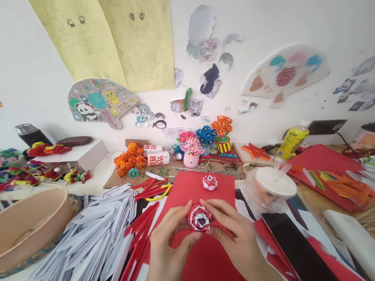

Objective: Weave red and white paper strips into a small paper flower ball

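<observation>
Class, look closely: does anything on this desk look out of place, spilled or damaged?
A bottle with red lettering lies on its side beyond the far-left corner of the red sheet; bottles usually stand upright. No spill is visible around it.

The left hand [169, 230] and right hand [232, 224] hide the sides of the ball [200, 218]. Left of the left hand, the view's edge crops the tub [45, 220]; beside the right hand, the phone [293, 247] runs off the bottom. Above both hands, the posters [147, 47] lose their tops — their pencil lines blur.
</observation>
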Demonstrator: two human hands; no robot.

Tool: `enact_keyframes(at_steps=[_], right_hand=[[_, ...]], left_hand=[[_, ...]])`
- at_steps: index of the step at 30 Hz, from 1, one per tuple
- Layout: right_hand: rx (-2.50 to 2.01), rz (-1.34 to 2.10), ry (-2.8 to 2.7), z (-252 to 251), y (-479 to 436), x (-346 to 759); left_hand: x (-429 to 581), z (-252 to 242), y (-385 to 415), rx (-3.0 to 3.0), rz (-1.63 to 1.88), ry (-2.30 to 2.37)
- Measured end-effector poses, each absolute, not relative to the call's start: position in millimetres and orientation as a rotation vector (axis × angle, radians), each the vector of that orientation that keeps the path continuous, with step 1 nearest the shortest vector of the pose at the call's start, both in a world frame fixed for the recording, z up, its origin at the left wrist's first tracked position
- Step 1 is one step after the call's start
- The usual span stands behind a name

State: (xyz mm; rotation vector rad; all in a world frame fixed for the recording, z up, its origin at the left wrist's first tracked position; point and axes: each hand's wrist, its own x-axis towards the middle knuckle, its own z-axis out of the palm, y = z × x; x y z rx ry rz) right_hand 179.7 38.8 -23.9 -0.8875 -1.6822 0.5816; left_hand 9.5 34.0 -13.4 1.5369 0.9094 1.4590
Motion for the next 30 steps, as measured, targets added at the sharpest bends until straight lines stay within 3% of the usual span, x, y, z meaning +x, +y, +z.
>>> enact_keyframes(at_steps=[30], right_hand=[[-0.874,0.921,-1.594,-19.5,40.9,181.7]], left_hand=[[5.4,-3.9,33.1,1.462,1.330,0.873]])
